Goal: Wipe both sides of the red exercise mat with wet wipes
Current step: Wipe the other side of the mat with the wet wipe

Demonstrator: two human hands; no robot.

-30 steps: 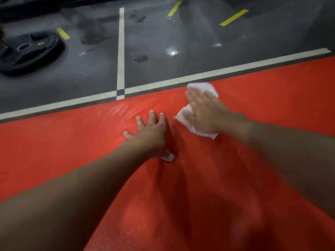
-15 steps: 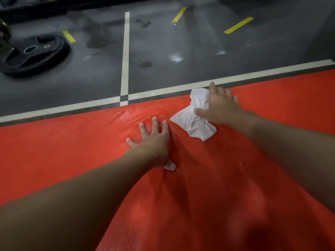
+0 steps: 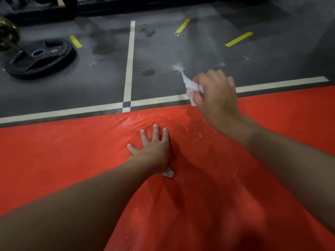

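**Right hand clutches the wipe at the mat's far edge**

The red, finely textured exercise mat fills the lower half of the frame. Its far edge runs along a white painted line on the dark grey gym floor. The left hand lies flat on the mat just below centre, fingers straight and spread, palm pressing down where the surface creases. A small pale bit peeks out at the heel of that hand; what it is cannot be told. The right hand, blurred, sits right of centre across the mat's far edge. Its fingers are curled round a crumpled white wet wipe, a corner of which sticks out toward the upper left. Between the two hands the mat shines with wet streaks. A black round weight plate lies on the floor in the upper left, and short yellow tape strips mark the floor near the top.
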